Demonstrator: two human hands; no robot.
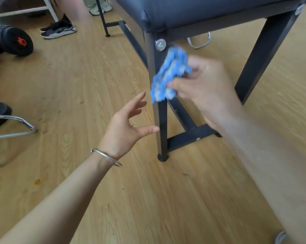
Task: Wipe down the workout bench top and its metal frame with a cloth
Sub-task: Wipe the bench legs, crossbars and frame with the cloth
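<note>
One fluffy blue cloth [169, 73] bunched in right hand [205, 88] fingers against metal leg [162, 124]; left hand [124, 127] splayed, empty

No legible text, label, brand or number found. Checked the bench pad [201, 9], metal frame [160, 120], cloth [169, 74] and dumbbell [9, 37] (its red hub is a shape, not lettering). Any marks on the sneakers [59, 29] are too small to read.

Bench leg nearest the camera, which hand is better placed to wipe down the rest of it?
Right, most likely. The right hand grips the blue cloth at the top of the near leg, below the bolt. The left hand is open and empty, beside the leg lower down.
</note>
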